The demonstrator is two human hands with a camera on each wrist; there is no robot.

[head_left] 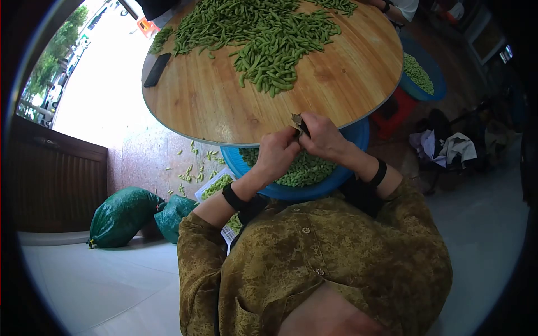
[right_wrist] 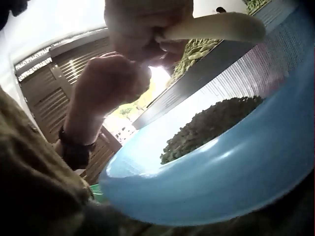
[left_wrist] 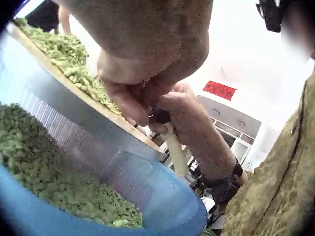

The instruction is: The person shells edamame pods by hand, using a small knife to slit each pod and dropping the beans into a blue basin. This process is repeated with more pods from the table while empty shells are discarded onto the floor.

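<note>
My left hand and right hand meet at the near edge of the round wooden table, above a blue basin of shelled green beans. The fingers of both are curled together around a small crumpled brownish scrap with a dark part beside it. From the right hand a long pale strip sticks out in the right wrist view; the left wrist view shows this strip hanging down. Fingers partly hide the scrap, and I cannot tell its kind.
Green bean pods are heaped across the table. A black flat object lies at its left edge. Green sacks, a white crate and scattered pods are on the floor at left. Another basin stands at right on a red stool.
</note>
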